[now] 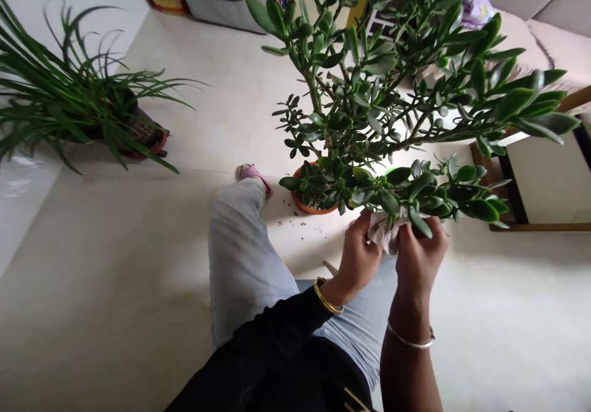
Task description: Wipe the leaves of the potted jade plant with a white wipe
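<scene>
left hand (359,255): pinching white cloth (384,232)
right hand (421,255): pinching it too
plant (340,121): twelve o'clock from both

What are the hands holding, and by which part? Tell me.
A crumpled white cloth or tissue: the left hand grips its left side, the right hand its right side, by the leaves. Whether a leaf is gripped too cannot be told.
</scene>
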`<state>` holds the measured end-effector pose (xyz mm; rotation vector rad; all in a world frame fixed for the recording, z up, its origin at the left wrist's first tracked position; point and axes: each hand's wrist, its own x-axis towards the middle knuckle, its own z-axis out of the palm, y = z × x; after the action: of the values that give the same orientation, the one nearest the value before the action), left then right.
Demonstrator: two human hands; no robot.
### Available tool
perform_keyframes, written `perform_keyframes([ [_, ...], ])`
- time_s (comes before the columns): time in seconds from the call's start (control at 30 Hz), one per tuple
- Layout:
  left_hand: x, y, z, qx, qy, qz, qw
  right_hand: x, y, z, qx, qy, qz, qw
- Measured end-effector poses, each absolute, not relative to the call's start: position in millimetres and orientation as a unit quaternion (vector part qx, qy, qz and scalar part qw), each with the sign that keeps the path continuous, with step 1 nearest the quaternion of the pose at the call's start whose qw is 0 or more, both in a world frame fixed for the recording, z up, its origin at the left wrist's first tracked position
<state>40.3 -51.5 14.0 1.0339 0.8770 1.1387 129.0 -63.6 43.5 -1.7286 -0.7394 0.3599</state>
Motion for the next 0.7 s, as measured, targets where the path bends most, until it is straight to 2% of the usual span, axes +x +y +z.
perform_keyframes([
  [0.1,42.6,-49.4,12.9,0.438,0.371,0.512,0.639,130.2,-65.8,43.9,-0.732,-0.342,0.157,0.568],
  [0.27,45.3,-46.9,11.4,0.432,0.368,0.525,0.634,131.4,-73.2,40.8,-0.669,-0.32,0.286,0.606],
  [0.5,43.1,-53.0,15.0,0.434,0.391,0.49,0.647,127.2,-63.4,42.3,-0.734,-0.331,0.13,0.578],
  [0.7,45.1,-50.8,11.9,0.426,0.402,0.509,0.631,130.1,-74.7,31.9,-0.727,-0.336,0.131,0.585],
])
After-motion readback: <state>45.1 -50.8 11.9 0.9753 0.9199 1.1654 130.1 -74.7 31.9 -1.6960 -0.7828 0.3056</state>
